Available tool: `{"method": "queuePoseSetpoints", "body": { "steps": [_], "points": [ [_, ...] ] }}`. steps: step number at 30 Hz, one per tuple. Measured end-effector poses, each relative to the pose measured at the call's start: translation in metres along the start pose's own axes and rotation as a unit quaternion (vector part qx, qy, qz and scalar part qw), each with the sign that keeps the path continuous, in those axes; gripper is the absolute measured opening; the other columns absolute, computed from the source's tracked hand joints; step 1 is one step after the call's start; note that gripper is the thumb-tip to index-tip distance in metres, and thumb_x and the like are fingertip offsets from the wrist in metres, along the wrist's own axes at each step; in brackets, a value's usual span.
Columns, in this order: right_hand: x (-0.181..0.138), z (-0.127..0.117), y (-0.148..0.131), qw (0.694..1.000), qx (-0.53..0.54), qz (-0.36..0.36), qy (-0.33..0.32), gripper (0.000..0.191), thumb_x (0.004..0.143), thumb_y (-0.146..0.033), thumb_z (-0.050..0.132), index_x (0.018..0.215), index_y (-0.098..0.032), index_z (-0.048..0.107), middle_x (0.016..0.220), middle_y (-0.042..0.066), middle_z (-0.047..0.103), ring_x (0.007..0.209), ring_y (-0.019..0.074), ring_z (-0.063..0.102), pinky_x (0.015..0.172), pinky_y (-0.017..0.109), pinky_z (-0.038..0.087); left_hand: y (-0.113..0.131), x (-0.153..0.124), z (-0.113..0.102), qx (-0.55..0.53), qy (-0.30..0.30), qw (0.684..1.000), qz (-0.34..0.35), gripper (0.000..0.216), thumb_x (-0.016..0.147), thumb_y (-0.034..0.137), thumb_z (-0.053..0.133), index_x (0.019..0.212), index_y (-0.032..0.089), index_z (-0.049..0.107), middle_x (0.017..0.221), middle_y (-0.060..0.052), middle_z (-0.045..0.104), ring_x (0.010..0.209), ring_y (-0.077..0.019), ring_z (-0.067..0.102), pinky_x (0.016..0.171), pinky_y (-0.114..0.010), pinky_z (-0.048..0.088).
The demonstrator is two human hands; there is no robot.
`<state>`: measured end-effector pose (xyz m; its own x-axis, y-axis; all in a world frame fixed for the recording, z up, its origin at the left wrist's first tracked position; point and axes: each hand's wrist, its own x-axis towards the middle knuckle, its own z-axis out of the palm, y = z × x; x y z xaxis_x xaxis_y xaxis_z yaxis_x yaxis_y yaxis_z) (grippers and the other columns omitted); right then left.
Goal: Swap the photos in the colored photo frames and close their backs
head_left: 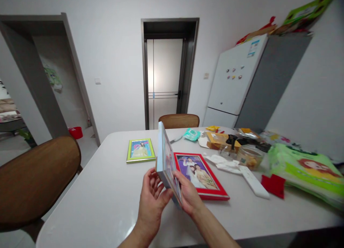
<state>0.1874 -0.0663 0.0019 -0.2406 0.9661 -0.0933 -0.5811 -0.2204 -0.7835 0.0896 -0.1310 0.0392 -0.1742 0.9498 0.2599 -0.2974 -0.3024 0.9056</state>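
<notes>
White walls, a dark doorway and a fridge (233,83) stand behind a pale tabletop (107,190), above whose near edge a person holds a blue-framed photo (165,158) on edge, tilted with its picture side to the right. The left hand (152,192) cups the back and the right hand (189,196) grips the front, fingers (154,178) of both closed on its lower corner. A red-framed photo (206,176) lies flat just behind the right hand, and a green-framed photo (140,150) lies farther back to the left.
</notes>
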Motion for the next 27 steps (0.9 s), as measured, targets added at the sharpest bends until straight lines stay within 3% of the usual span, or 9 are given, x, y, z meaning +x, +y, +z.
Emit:
{"method": "queuePoseSetpoints", "body": {
  "steps": [3, 4, 6, 10, 13, 16, 21, 27],
  "points": [
    [0.007, -0.036, -0.048, 0.984, -0.166, -0.044, 0.053, 0.034, 0.069, -0.030, 0.053, 0.101, -0.020, 0.053, 0.079, 0.002, 0.067, 0.068, 0.0173, 0.063, 0.060, 0.029, 0.049, 0.003, 0.017, 0.015, 0.022, -0.039, 0.999, -0.017, 0.054, 0.064, 0.035, 0.063, 0.110, 0.018, 0.040, 0.107, -0.007, 0.058, 0.096, -0.0202, 0.055, 0.085, -0.032, 0.042],
    [0.010, -0.051, -0.061, 0.964, -0.247, -0.052, 0.084, 0.034, 0.069, -0.029, 0.052, 0.102, -0.019, 0.053, 0.079, 0.003, 0.067, 0.068, 0.0177, 0.063, 0.060, 0.030, 0.049, -0.002, 0.021, 0.019, 0.049, -0.054, 0.997, -0.033, 0.049, 0.066, 0.034, 0.060, 0.108, 0.016, 0.042, 0.105, -0.007, 0.059, 0.094, -0.0200, 0.056, 0.084, -0.032, 0.043],
    [0.016, -0.079, -0.081, 0.941, -0.309, -0.056, 0.125, 0.034, 0.068, -0.025, 0.052, 0.102, -0.017, 0.054, 0.079, 0.004, 0.068, 0.069, 0.0184, 0.063, 0.063, 0.030, 0.049, -0.021, 0.029, 0.026, 0.105, -0.072, 0.990, -0.064, 0.042, 0.067, 0.031, 0.057, 0.104, 0.013, 0.046, 0.100, -0.009, 0.062, 0.089, -0.0201, 0.059, 0.081, -0.032, 0.044],
    [0.027, -0.127, -0.097, 0.896, -0.398, -0.057, 0.189, 0.034, 0.066, -0.023, 0.053, 0.098, -0.015, 0.058, 0.080, 0.005, 0.068, 0.068, 0.0192, 0.063, 0.064, 0.029, 0.048, -0.072, 0.040, 0.033, 0.194, -0.050, 0.975, -0.094, 0.032, 0.062, 0.021, 0.059, 0.092, 0.010, 0.053, 0.093, -0.012, 0.063, 0.089, -0.0245, 0.057, 0.082, -0.037, 0.042],
    [0.034, -0.150, -0.098, 0.854, -0.470, -0.060, 0.215, 0.035, 0.063, -0.025, 0.055, 0.097, -0.015, 0.060, 0.084, 0.006, 0.068, 0.077, 0.0201, 0.061, 0.070, 0.028, 0.045, -0.096, 0.040, 0.034, 0.265, -0.026, 0.959, -0.100, 0.032, 0.057, 0.016, 0.061, 0.088, 0.008, 0.055, 0.099, -0.015, 0.060, 0.097, -0.0283, 0.052, 0.088, -0.040, 0.035],
    [0.037, -0.162, -0.096, 0.823, -0.527, -0.046, 0.207, 0.038, 0.062, -0.029, 0.056, 0.096, -0.015, 0.061, 0.084, 0.005, 0.067, 0.078, 0.0210, 0.061, 0.071, 0.029, 0.043, -0.103, 0.031, 0.036, 0.298, -0.038, 0.948, -0.101, 0.043, 0.058, 0.015, 0.060, 0.100, 0.010, 0.050, 0.103, -0.012, 0.059, 0.094, -0.0233, 0.054, 0.084, -0.032, 0.039],
    [0.041, -0.166, -0.092, 0.798, -0.585, -0.021, 0.144, 0.036, 0.067, -0.036, 0.051, 0.095, -0.017, 0.062, 0.083, 0.003, 0.068, 0.075, 0.0189, 0.061, 0.066, 0.025, 0.043, -0.106, 0.019, 0.040, 0.334, -0.064, 0.937, -0.084, 0.063, 0.059, 0.002, 0.052, 0.117, 0.019, 0.038, 0.113, -0.002, 0.056, 0.101, -0.0157, 0.052, 0.085, -0.020, 0.037],
    [0.080, -0.155, -0.085, 0.747, -0.645, -0.036, 0.158, 0.035, 0.069, -0.034, 0.046, 0.092, -0.015, 0.062, 0.086, 0.007, 0.067, 0.080, 0.0212, 0.060, 0.068, 0.027, 0.043, -0.113, 0.055, 0.033, 0.408, -0.078, 0.906, -0.077, 0.060, 0.064, -0.004, 0.045, 0.119, 0.019, 0.035, 0.109, -0.005, 0.058, 0.100, -0.0171, 0.052, 0.085, -0.024, 0.039]
  ]
}}
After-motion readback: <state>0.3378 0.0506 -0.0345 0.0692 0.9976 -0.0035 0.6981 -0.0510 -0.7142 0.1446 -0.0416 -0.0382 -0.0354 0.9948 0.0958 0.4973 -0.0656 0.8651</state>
